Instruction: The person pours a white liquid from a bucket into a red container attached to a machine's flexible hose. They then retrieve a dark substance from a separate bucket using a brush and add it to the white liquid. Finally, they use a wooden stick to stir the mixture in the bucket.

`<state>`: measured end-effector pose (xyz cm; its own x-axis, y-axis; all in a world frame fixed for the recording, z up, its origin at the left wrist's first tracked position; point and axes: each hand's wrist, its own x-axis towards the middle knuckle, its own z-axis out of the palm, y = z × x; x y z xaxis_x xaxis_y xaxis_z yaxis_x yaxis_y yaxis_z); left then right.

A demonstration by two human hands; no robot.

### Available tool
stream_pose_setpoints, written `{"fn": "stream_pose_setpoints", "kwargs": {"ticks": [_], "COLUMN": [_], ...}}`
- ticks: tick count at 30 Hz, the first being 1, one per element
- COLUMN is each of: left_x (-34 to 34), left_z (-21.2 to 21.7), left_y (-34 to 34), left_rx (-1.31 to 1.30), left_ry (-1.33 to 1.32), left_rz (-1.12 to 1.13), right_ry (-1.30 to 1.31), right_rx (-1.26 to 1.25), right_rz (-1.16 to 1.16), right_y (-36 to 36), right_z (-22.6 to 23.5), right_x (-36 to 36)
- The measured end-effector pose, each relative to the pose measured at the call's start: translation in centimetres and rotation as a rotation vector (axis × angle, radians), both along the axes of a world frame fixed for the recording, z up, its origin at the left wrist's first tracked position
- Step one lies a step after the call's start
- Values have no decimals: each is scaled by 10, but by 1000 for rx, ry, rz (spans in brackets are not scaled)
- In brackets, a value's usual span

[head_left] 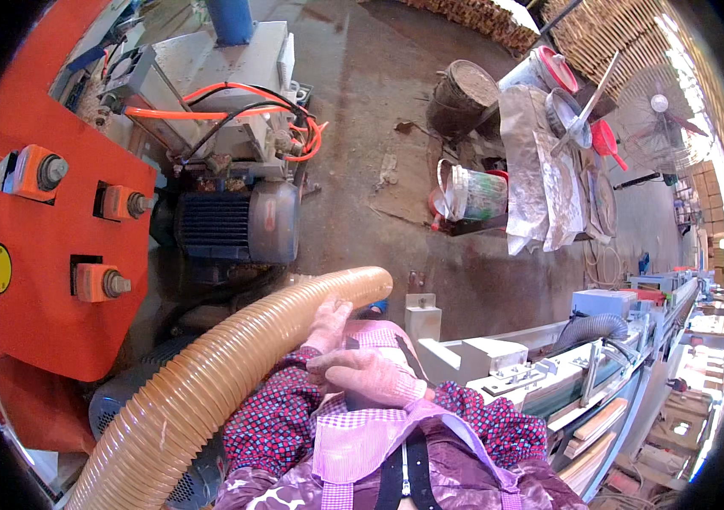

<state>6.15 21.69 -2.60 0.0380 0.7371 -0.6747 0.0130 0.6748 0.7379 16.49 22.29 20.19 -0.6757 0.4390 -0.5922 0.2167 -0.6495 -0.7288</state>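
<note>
A thick, ribbed tan hose (209, 365) curves up from the lower left to just past my hands. Against its right side, near the upper end, lies my left hand (330, 321), in a pale glove, fingers stretched out and apart from any grip. My right hand (372, 378), also gloved in pale pink, reaches across my body to the left wrist. Its fingers are closed together at the cuff of the left glove; the fingertips are partly hidden. Patterned sleeves (270, 416) cover both forearms, and a pink checked apron hangs below.
On the left stands an orange machine panel (64, 238) with bolts, beside a dark electric motor (234, 223). Orange cables (209, 112) loop above it. Buckets (474, 194) surround a sheet-covered stand (536, 161). A conveyor line (540, 378) runs along the right, with a fan (658, 104) beyond.
</note>
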Motion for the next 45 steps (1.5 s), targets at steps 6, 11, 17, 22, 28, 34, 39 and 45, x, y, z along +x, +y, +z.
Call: {"fn": "stream_pose_setpoints", "kwargs": {"ticks": [6,11,17,22,28,34,39,45], "left_x": [-2,3,7,-6,-3,-2,-16,2], "left_z": [-37,24,20,32,24,26,-9,3], "left_y": [-1,8,9,9,1,-4,-18,-7], "left_rx": [43,-12,11,-18,-6,93,226,-21], "left_ry": [26,102,84,47,28,59,172,0], "left_rz": [-67,-156,-221,-188,-131,-190,-331,-138], "right_ry": [58,-2,146,-6,18,28,32,23], "right_rx": [562,40,52,65,298,83,-64,-43], "right_rz": [123,-40,-204,-94,-16,-118,-186,-221], "right_y": [-10,-12,-39,-21,-27,-31,-37,-48], "right_z": [-21,-3,-56,0,-9,-5,-9,-35], "right_x": [13,12,21,8,9,3,-4,3]}}
